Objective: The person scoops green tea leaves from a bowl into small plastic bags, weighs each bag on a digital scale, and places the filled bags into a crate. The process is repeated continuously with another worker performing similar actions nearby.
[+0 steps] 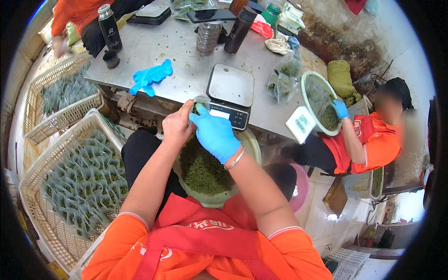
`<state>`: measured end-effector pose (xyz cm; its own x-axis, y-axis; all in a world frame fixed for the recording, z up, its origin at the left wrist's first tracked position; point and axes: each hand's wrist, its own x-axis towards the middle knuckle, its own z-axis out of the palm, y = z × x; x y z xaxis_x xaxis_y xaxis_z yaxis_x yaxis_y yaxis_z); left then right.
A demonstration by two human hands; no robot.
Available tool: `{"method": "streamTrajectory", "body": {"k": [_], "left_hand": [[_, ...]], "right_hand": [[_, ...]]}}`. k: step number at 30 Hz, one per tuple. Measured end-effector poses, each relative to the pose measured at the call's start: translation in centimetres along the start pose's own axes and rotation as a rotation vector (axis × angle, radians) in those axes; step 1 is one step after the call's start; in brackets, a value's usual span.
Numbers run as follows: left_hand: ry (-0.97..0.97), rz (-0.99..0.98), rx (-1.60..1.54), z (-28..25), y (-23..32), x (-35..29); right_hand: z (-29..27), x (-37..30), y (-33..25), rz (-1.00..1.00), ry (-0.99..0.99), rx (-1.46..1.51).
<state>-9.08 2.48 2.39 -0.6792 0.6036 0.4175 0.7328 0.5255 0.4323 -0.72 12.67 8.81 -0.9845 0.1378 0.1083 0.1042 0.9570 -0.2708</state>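
My left hand (177,123) is bare and pinches one side of a small clear plastic bag (202,98). In a blue glove, my right hand (217,135) has its fingers closed at the bag's mouth, where a bit of green shows. Both hands meet just left of a digital scale (231,86) with a bare pan at the table's near edge. Below them, between my knees, a pale green basin (255,148) holds a heap of small green peppercorn-like berries (205,175).
On my left, cream plastic crates (46,233) hold rows of filled clear bags (86,186). The metal table (186,77) bears a blue glove (151,77), flasks (110,29) and filled bags (283,81). A co-worker (368,135) at right handles another basin (305,95).
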Motion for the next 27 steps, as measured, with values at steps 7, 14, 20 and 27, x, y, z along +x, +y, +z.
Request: {"method": "streamTrajectory", "body": {"k": [7, 14, 20, 27], "left_hand": [[-0.112, -0.197, -0.048, -0.9, 0.3, 0.1], [-0.107, -0.458, -0.324, -1.1, 0.4, 1.3], [-0.136, -0.487, -0.296, -1.0, -0.6, 1.0], [-0.046, -0.460, -0.458, -0.7, -1.3, 0.1]], "right_hand": [[-4.4, -1.5, 3.5, 0.070, -0.109, 1.034], [-4.6, -3.3, 24.4, 0.499, 0.720, -0.270], [-4.6, -1.2, 29.5, 0.552, 0.810, 0.321], [-4.8, 0.8, 12.8, 0.147, 0.970, 0.360]]}}
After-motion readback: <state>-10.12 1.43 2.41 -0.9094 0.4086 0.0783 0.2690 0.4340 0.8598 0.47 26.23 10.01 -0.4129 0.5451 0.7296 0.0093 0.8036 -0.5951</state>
